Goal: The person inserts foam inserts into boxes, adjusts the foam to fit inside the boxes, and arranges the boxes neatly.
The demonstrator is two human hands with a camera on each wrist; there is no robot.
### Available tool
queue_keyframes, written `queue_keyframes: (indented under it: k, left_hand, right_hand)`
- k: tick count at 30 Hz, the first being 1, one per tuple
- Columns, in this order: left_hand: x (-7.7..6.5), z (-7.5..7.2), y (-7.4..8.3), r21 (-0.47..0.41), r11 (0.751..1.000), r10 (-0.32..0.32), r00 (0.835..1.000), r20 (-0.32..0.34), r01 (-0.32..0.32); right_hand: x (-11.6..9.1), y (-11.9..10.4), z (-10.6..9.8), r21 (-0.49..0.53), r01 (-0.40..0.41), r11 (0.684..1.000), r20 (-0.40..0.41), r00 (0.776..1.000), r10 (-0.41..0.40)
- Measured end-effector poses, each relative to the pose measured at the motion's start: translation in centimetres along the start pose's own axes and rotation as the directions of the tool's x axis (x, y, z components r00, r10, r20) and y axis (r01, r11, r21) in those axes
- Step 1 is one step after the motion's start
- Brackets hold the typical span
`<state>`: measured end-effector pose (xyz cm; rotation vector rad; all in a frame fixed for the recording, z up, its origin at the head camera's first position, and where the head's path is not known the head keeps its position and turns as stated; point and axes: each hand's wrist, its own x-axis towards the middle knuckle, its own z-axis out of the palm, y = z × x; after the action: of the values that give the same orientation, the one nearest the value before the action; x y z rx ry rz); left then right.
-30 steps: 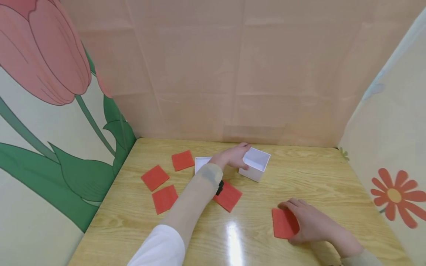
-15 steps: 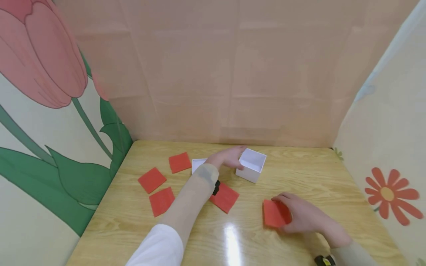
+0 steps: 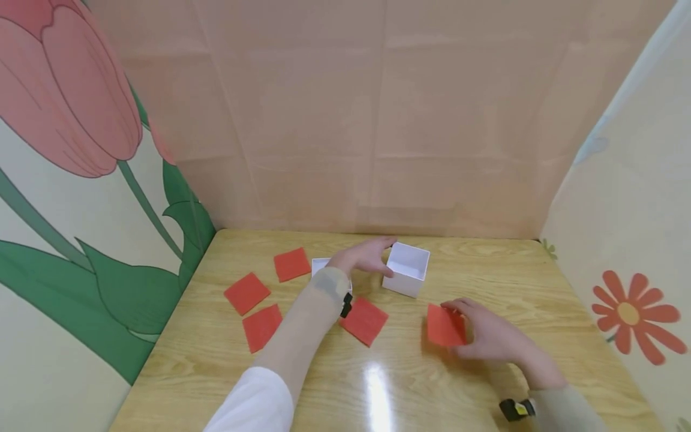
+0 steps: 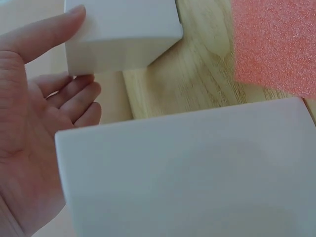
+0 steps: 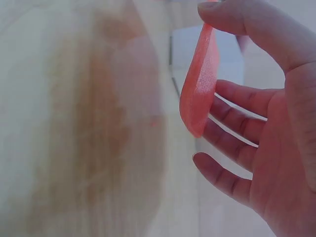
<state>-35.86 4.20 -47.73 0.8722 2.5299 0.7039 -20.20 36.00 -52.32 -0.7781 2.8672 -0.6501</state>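
Note:
My left hand (image 3: 367, 255) reaches across to a white open-topped box (image 3: 406, 271), its thumb and fingers set about the left side. In the left wrist view the thumb lies against one face of that box (image 4: 121, 22) and curled fingers meet its edge. My right hand (image 3: 488, 336) pinches a red foam square (image 3: 445, 326) by its edges, thumb on one side and fingers on the other. The square is held off the table, slightly bowed in the right wrist view. No contents show in the box.
A second white box or lid (image 3: 320, 264) is partly covered by the left forearm. Red foam squares lie flat at the left (image 3: 247, 293), further back (image 3: 292, 264), beside the forearm (image 3: 262, 327) and right of it (image 3: 364, 322). Printed cloth walls surround the wooden table (image 3: 324, 390).
My right hand has raised the foam square from the table and carried it forward and left. The left hand stays at the white box, which has barely moved.

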Motion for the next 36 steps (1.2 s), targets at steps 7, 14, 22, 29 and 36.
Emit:
queue_keyframes:
  k: [7, 14, 22, 29, 36]
  left_hand:
    - [-0.2, 0.2, -0.1, -0.012, 1.0, 0.013, 1.0, -0.025, -0.014]
    - [-0.3, 0.6, -0.3, -0.007, 1.0, 0.007, 0.999, -0.036, -0.007]
    - [-0.3, 0.9, -0.7, -0.023, 1.0, -0.013, 0.998, -0.054, 0.012]
    - [-0.5, 0.7, -0.8, -0.03, 1.0, 0.002, 0.999, -0.046, -0.004]
    - [-0.9, 0.6, -0.6, -0.037, 0.999, -0.014, 1.0, -0.026, 0.013]
  right_hand:
    - [0.9, -0.6, -1.3, 0.079, 0.044, 0.996, -0.069, 0.997, -0.039]
    - [2.9, -0.6, -2.5, 0.137, 0.033, 0.99, -0.071, 0.997, -0.024]
    - [7.6, -1.6, -5.3, 0.126, 0.019, 0.992, -0.076, 0.997, -0.01]
    - [12.4, -2.6, -6.0, -0.039, -0.01, 0.999, -0.038, 0.999, 0.009]
    - [14.4, -2.9, -5.5, -0.098, -0.059, 0.993, 0.013, 0.998, 0.061]
